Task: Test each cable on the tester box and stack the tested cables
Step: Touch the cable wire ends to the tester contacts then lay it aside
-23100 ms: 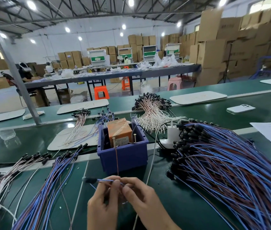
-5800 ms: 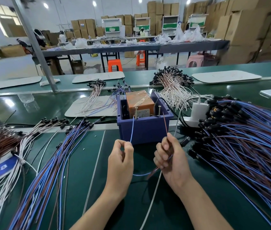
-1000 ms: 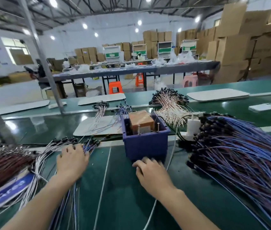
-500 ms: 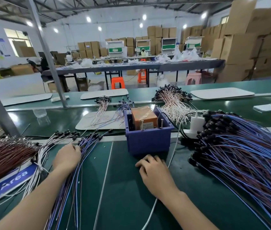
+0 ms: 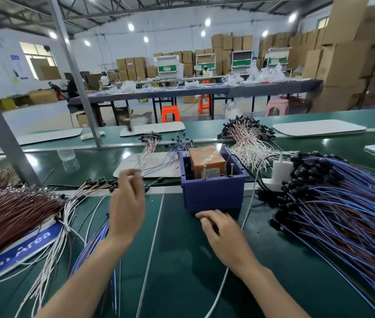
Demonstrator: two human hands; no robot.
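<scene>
The left hand [image 5: 128, 203] is hovering, loose and empty, above the tested stack [image 5: 90, 239] on the worktop [image 5: 181, 260]. The right hand [image 5: 219, 228] is resting slack, holding nothing, just before the tester box [image 5: 212, 193]. The large untested pile [image 5: 342, 216] is waiting at right, so much testing is probably remaining.

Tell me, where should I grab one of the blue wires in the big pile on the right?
Pinch one by its black plug, at the left edge of the pile near the purple box, coming in from the left. The plugs are chunky and lined up along that edge, while the thin wires behind them cross over each other and would likely drag neighbours along.
</scene>
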